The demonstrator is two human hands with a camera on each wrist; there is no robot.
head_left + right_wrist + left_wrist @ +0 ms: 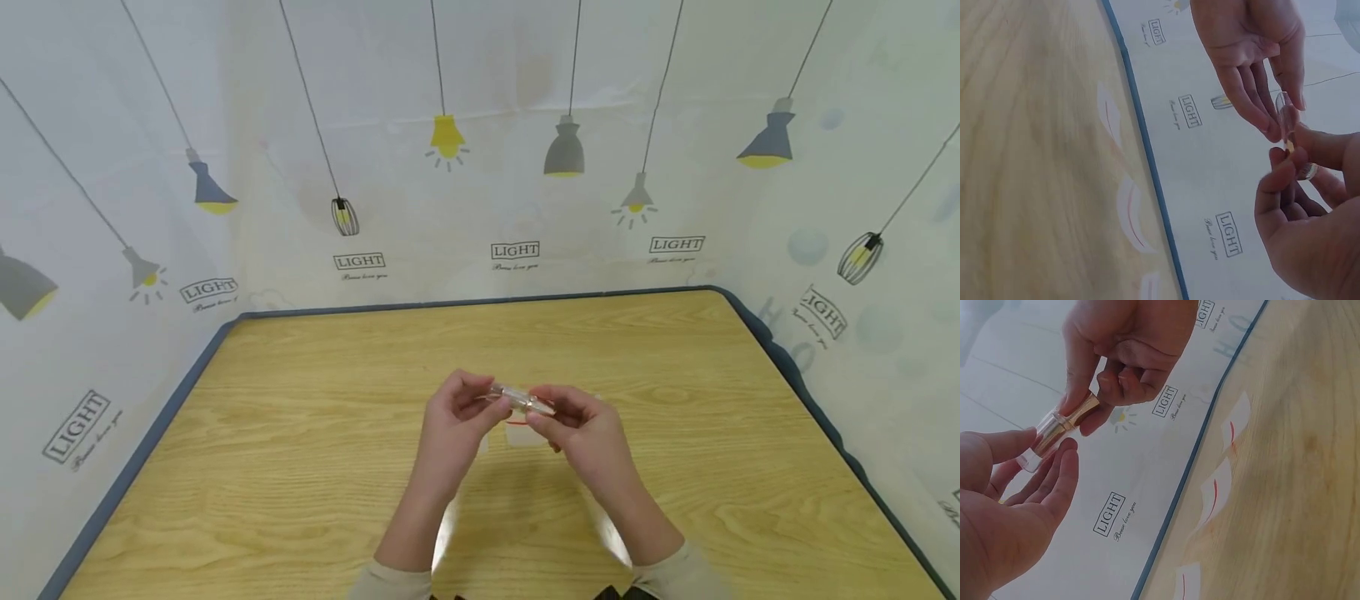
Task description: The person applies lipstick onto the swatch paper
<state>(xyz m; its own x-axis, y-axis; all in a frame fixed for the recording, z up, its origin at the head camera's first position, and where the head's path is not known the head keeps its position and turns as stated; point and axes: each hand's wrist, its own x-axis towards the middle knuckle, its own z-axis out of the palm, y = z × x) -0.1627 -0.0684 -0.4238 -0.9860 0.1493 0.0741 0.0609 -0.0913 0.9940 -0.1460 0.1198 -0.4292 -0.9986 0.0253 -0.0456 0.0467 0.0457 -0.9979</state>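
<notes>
A slim lipstick tube point(516, 398), clear with gold parts, is held by both hands above the table. My left hand point(455, 429) pinches its clear end point(1030, 459) between thumb and fingers. At the other end, the thumb and fingers of my right hand point(588, 433) grip the gold part point(1083, 411). The tube lies tilted between the two hands, partly covered by fingertips. In the right wrist view, a shiny metallic end point(1307, 171) shows between the right fingers. Below the hands, a white paper piece point(527, 435) with a red line lies on the table.
Three white paper pieces, each with a red stroke, lie in a row on the wood-grain table point(300, 433), among them a middle one point(1215, 490) and an outer one point(1237, 422). A dark blue edge point(480, 302) borders the table, with lamp-printed white walls point(480, 200) on three sides.
</notes>
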